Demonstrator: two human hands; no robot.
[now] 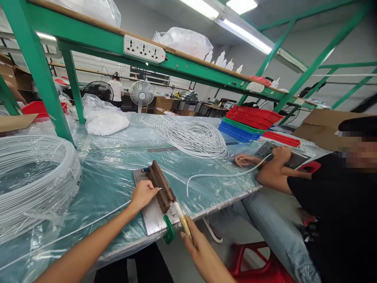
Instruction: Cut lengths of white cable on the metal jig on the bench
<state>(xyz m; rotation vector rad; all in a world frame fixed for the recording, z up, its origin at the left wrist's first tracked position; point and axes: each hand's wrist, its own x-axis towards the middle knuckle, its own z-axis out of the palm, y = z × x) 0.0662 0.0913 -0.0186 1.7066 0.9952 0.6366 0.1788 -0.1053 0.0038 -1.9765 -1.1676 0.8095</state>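
My left hand (144, 194) pinches a white cable (97, 217) close to its end, which pokes out past the fingertips at the blade bar. The cable trails back to the lower left. My right hand (198, 244) is wrapped round the handle (183, 221) of a bench cutter (159, 184). Brown metal bars and a spring sit on the cutter's pale base plate (151, 220). A green clamp (169, 230) grips the table edge beside the plate.
Coiled white cable (38, 184) lies at the left, more (194, 137) at the back. A co-worker's hands (281, 155) handle another white cable (224, 175) at the right. Stacked red, green and blue trays (244, 124) stand behind. A green shelf frame (97, 33) spans overhead.
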